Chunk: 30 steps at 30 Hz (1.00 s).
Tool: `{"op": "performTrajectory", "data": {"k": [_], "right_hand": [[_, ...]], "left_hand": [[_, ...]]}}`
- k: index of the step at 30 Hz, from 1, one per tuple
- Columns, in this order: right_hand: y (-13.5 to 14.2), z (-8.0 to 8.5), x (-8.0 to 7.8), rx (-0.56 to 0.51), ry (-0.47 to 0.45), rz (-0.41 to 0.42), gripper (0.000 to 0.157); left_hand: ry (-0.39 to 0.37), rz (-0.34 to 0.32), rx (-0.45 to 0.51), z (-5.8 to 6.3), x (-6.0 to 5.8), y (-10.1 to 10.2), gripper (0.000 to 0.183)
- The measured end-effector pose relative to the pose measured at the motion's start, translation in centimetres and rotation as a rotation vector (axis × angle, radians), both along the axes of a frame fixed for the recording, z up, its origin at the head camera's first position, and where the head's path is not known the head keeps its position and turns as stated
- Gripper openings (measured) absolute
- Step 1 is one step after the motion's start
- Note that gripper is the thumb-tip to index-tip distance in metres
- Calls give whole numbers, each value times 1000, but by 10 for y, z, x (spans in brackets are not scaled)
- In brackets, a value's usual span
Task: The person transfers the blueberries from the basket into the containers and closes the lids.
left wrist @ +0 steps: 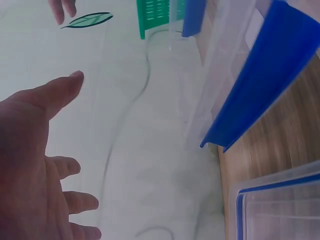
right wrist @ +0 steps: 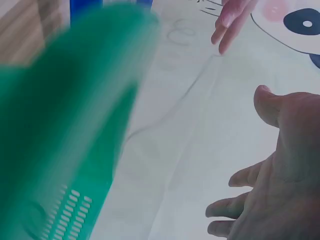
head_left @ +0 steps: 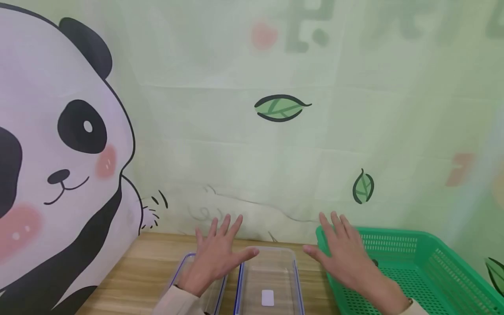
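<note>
My left hand [head_left: 216, 256] is held in the air with its fingers spread, above a clear plastic box [head_left: 210, 293] with a blue edge. My right hand [head_left: 348, 258] hovers with fingers extended over the left side of a green plastic basket [head_left: 427, 238]. Between the two hands, on the table, stands a second clear box [head_left: 271, 271] with blue side strips and a white label [head_left: 267, 298]. In both wrist views the palms hold nothing. A small dark object [head_left: 375, 262] in the basket is mostly hidden behind the right hand.
The wood-grain table [head_left: 138, 262] meets a pale green backdrop [head_left: 220, 113] along its far edge. On the backdrop are printed leaves [head_left: 279, 108] and, at the left, a large panda [head_left: 67, 131]. The basket's rim rises higher than the table at the right.
</note>
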State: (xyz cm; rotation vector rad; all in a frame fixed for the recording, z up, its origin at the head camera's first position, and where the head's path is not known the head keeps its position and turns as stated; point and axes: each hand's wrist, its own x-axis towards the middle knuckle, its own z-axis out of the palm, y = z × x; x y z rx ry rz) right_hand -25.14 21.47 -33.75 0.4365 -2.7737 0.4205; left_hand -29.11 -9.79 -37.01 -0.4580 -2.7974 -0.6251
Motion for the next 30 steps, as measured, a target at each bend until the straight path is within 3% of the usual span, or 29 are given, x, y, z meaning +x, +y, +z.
{"op": "performTrajectory", "data": {"k": [8, 13, 23, 30], "right_hand": [[22, 8, -12, 36, 29, 42, 92], [39, 13, -23, 5, 25, 96, 89], [66, 17, -37, -71, -45, 139, 82], [84, 16, -47, -128, -102, 180, 72]], "left_hand": [[-29, 4, 61, -3, 1, -4, 97], [-76, 0, 133, -10, 0, -5, 92], [-124, -53, 347, -24, 0, -5, 82], [-182, -46, 469, -33, -2, -2, 82]]}}
